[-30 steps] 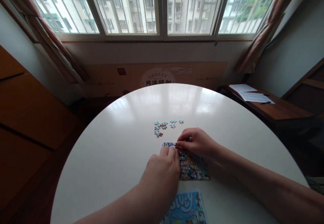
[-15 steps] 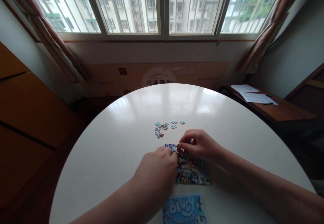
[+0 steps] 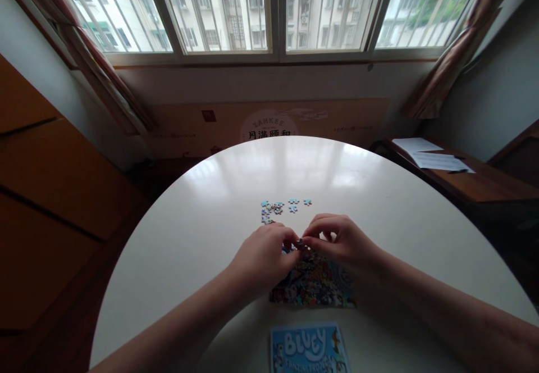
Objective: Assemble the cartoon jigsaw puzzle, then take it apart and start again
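Both hands meet over the far edge of a partly built jigsaw puzzle (image 3: 314,289), a dense many-coloured picture lying flat on the white table. A small dark puzzle piece (image 3: 301,244) sits between the fingertips of my left hand (image 3: 272,258) and my right hand (image 3: 343,238). My right thumb and index finger pinch it from the right. The left fingers close on it from the other side. Beyond the hands lies a group of loose puzzle pieces (image 3: 278,208), several with light blue on them. My left hand hides part of the puzzle's left side.
A blue picture card (image 3: 309,350) lettered "BLUEY" lies near me, below the puzzle. The round white table (image 3: 177,249) has a curved far edge. At right, a brown side table (image 3: 497,179) bears white papers (image 3: 442,161) and dark pens. Barred windows and curtains stand behind.
My left hand has risen away from the puzzle's left side and met the right fingers at a piece. More of the puzzle's lower left shows. The view has shifted slightly.
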`<state>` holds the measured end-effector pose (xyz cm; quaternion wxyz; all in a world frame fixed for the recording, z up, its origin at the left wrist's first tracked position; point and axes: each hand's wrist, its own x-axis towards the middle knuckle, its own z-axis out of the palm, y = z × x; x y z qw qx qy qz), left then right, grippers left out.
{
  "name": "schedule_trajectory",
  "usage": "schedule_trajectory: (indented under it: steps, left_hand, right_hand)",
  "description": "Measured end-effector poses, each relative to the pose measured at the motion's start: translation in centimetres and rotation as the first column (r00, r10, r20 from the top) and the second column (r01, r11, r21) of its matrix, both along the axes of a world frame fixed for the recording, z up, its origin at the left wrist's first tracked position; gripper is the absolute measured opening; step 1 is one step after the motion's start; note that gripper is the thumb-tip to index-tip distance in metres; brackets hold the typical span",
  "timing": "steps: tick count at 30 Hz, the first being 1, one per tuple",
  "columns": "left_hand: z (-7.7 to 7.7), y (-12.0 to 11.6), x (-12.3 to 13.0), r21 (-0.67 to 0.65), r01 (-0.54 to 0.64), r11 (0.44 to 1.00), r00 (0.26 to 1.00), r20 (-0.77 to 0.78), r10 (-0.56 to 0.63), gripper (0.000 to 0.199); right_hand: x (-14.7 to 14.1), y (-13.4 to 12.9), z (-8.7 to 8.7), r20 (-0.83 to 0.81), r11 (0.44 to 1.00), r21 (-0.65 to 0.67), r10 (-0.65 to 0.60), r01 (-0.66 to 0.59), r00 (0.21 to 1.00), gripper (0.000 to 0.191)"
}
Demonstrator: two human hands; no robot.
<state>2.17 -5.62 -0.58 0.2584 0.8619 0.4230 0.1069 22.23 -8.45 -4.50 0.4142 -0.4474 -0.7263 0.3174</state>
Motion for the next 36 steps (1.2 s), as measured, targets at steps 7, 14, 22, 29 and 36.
schedule_trajectory:
  steps: [7, 14, 22, 29, 36]
  left_hand:
    - [-0.58, 0.21, 0.06, -0.079, 0.0, 0.997, 1.0, -0.024, -0.002, 0.018]
    - [-0.36, 0.21, 0.03, -0.067, -0.001, 0.998, 0.999, -0.038, -0.002, 0.019]
    - [-0.65, 0.23, -0.01, 0.018, -0.041, 0.999, 0.999, -0.03, 0.041, 0.016]
    - [-0.77, 0.16, -0.02, -0.015, -0.075, 0.997, 0.997, -0.038, 0.074, 0.016]
    - [-0.68, 0.22, -0.11, -0.019, -0.064, 0.998, 0.998, -0.017, 0.064, 0.013]
  right_hand:
    - [-0.37, -0.15, -0.12, 0.02, 1.0, -0.016, 0.022, -0.021, 1.0, 0.015]
    - [-0.46, -0.04, -0.02, 0.082, 0.99, -0.134, -0.038, 0.049, 0.996, 0.016]
    - [-0.74, -0.27, 0.5, 0.11, 0.975, -0.211, -0.047, 0.07, 0.993, 0.015]
    - [-0.51, -0.42, 0.51, 0.291, 0.993, 0.006, -0.112, 0.115, 0.95, 0.009]
    - [-0.49, -0.26, 0.01, 0.438, 0.985, -0.063, -0.117, 0.16, 0.891, 0.015]
